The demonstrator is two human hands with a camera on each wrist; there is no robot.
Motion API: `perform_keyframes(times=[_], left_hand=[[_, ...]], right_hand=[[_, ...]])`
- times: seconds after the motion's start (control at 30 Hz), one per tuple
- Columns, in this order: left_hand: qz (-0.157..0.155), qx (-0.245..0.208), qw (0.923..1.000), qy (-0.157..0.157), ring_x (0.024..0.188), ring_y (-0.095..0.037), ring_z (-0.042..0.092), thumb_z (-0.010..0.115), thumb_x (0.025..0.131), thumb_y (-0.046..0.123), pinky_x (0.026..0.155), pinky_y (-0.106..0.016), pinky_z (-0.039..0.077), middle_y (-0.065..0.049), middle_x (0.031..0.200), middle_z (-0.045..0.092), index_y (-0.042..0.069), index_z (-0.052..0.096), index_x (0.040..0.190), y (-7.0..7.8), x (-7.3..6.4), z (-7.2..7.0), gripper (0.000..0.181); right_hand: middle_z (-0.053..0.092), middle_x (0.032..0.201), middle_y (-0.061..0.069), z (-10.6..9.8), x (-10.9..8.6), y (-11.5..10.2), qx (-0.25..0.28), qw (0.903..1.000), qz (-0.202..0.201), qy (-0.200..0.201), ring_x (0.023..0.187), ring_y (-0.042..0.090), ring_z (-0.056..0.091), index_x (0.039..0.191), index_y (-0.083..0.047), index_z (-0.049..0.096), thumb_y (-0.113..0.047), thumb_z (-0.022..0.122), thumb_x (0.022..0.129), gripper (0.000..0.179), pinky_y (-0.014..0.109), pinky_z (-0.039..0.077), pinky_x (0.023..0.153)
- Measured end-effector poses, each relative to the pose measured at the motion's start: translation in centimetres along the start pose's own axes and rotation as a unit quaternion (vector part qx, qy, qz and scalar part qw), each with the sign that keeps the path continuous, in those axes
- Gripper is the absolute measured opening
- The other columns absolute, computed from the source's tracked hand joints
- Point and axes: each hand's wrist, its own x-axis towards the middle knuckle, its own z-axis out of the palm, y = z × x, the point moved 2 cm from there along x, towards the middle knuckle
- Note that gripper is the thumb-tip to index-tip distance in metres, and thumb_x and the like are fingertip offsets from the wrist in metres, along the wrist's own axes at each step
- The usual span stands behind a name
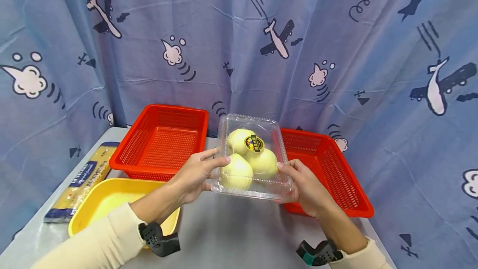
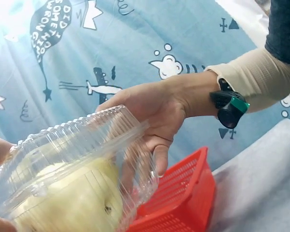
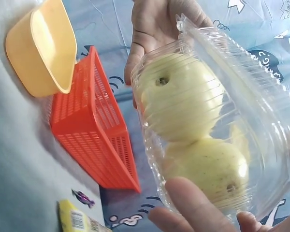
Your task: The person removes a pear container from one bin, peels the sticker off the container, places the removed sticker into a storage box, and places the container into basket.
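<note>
A clear plastic clamshell box (image 1: 257,188) is held up above the table, tilted toward me. Inside it lie several pale yellow-green round fruits (image 1: 239,171), which look like apples or pears, and a dark round sticker (image 1: 254,143) is on the lid. My left hand (image 1: 194,173) grips the box's left side, thumb on top and fingers beneath. On the right side, my right hand (image 1: 304,184) grips it the same way. The right wrist view shows the fruits (image 3: 183,96) through the ribbed wall, with fingers against the underside.
A red basket (image 1: 158,169) stands at the back left, and another red basket (image 1: 358,202) at the right, partly behind the box. In front of the left one is a yellow basin (image 1: 115,184). A yellow-and-blue package (image 1: 84,182) lies along the table's left edge. A patterned curtain (image 1: 239,74) hangs behind.
</note>
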Motion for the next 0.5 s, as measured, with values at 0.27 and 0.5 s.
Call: perform_keyframes(times=[0.27, 0.5], left_hand=[[0.008, -0.029, 0.9995, 0.012, 0.115, -0.042, 0.051, 0.071, 0.086, 0.019, 0.078, -0.043, 0.054, -0.020, 0.140, 0.043, 0.005, 0.036, 0.147, -2.2, -0.3, -1.1, 0.072], [0.009, -0.035, 0.9990, 0.028, 0.118, -0.043, 0.045, 0.070, 0.085, 0.015, 0.087, -0.047, 0.049, -0.024, 0.142, 0.037, 0.002, 0.033, 0.148, -4.8, -0.2, -2.0, 0.075]], right_hand=[[0.055, 0.107, 0.021, 1.1, 0.5, 2.8, 0.012, 0.9998, -0.008, 0.016, 0.085, 0.036, 0.066, 0.107, -0.004, 0.036, -0.020, 0.056, 0.096, 0.028, 0.053, 0.055, 0.068], [0.055, 0.101, 0.021, 1.6, 1.3, 5.8, 0.000, 0.9992, -0.005, 0.041, 0.079, 0.033, 0.065, 0.109, -0.001, 0.037, -0.017, 0.060, 0.093, 0.032, 0.045, 0.056, 0.060]])
